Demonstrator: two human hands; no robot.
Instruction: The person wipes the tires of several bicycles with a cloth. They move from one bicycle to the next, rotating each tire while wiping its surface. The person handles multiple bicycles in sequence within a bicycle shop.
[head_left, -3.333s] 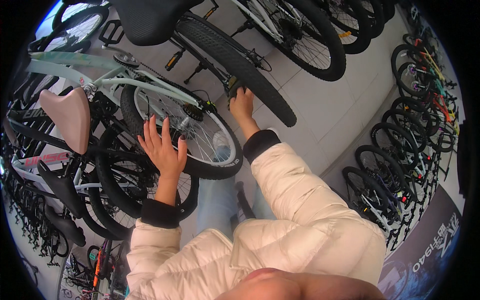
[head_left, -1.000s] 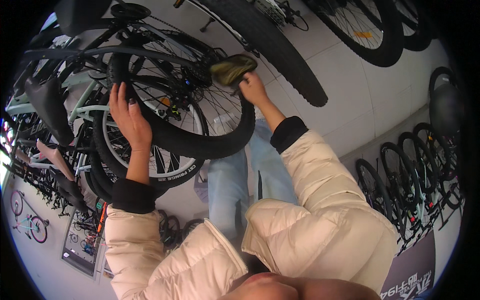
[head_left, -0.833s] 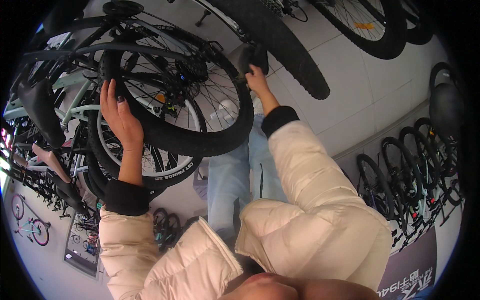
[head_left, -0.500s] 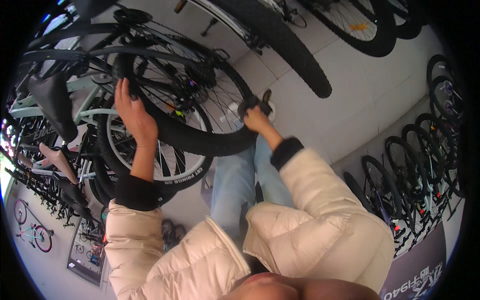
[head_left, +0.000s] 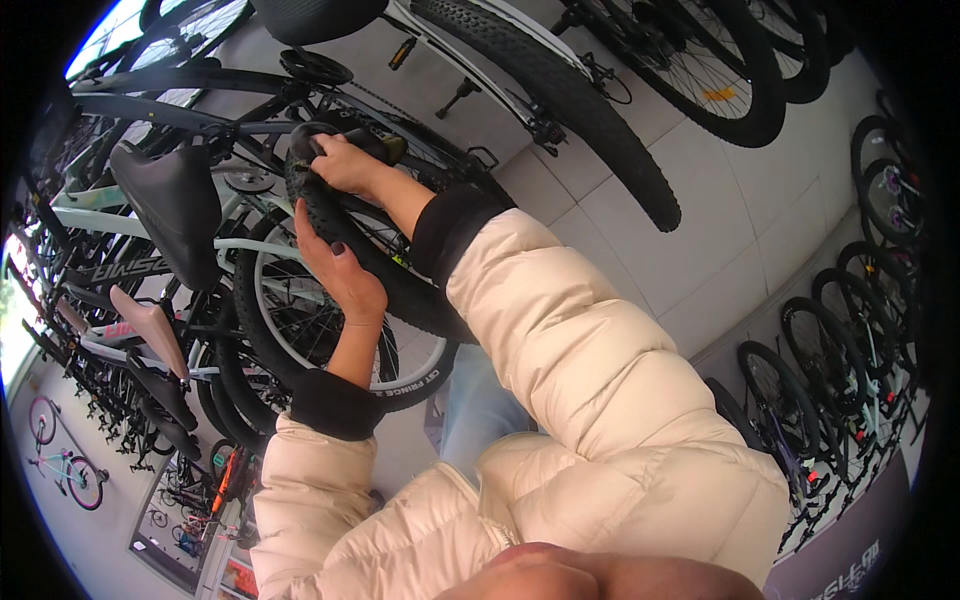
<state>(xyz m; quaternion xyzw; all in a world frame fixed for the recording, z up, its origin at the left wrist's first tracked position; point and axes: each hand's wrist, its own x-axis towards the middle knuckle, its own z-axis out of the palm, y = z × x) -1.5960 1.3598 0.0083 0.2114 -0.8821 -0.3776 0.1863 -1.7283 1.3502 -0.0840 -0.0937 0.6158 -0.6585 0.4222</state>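
Note:
The thick black tyre (head_left: 405, 300) of a dark bicycle is in front of me. Flat against its outer side lies my left hand (head_left: 345, 278), fingers stretched out and holding nothing. Just beyond it, my right hand (head_left: 347, 165) is closed on a dark, bunched cloth (head_left: 375, 147) with an olive part showing. The cloth is pressed on the upper left part of the tyre. My right forearm crosses over the wheel and hides much of its spokes and hub.
A pale green bicycle with a black saddle (head_left: 170, 210) stands close on the left. Beyond the wheel, another bicycle's knobbly tyre (head_left: 590, 110) reaches over the tiled floor (head_left: 640, 240). Rows of bicycles (head_left: 800, 350) line the right side.
My right hand has moved left and away from me along the tyre with the cloth. The left hand lies lower on the tyre, and the whole view has shifted.

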